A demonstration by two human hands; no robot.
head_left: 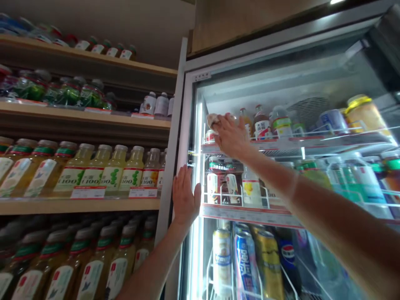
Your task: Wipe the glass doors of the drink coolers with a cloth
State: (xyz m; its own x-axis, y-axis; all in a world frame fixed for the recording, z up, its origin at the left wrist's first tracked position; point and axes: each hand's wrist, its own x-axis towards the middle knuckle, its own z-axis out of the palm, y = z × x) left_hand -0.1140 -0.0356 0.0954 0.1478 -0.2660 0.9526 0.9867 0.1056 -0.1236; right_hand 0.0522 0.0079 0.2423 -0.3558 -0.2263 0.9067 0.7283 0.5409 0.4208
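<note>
Fridge (200, 77) open in front of me. My right hand (230, 135), fingers wrapped on a small bottle (213, 120) at top shelf's left end, other bottles just beside. My left hand (185, 196) flat, fingers together, on fridge frame. Juice bottles (93, 171) on wooden shelves to the left.

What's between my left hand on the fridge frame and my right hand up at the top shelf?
In the head view, only the lit frame edge lies between left hand and right hand; no bottle.

On my left, wooden shelves (84, 204) fill the frame, stacked with juice bottles (103, 171). At right stands a lit glass-fronted cooler (187, 125); a ceiling light (336, 1) glows upper right.
</note>
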